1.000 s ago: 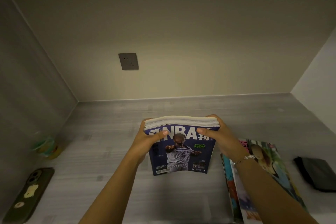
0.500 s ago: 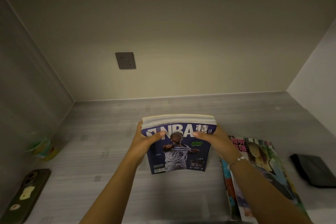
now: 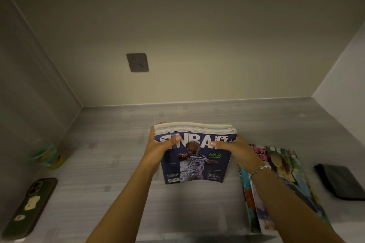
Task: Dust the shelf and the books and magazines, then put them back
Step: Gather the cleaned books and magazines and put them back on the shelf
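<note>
1. the left hand (image 3: 158,151) grips the left edge of a stack of magazines (image 3: 195,156), thumb laid across the blue nba cover, the other fingers curled round behind the stack.
2. the right hand (image 3: 236,153) grips the right edge of the same stack, thumb on the cover near the title, fingers wrapped round the side; a beaded bracelet (image 3: 258,169) sits on that wrist.
3. the stack stands tilted between both hands, its bottom edge down on the grey shelf (image 3: 122,163), page edges showing along the top.
4. just right of the right hand, partly under that forearm, more magazines (image 3: 284,179) lie flat on the shelf, a pink-lettered cover on top.
5. further right of those, apart from them, lies a dark folded cloth (image 3: 343,181).
6. well left of the left hand, by the side wall, a phone (image 3: 29,207) in a dark case lies back up.
7. beyond the phone, also against that wall, is a small green and yellow thing (image 3: 48,156); it is too blurred to tell what.
8. above the hands, on the back wall, sits a grey socket (image 3: 137,62).
</note>
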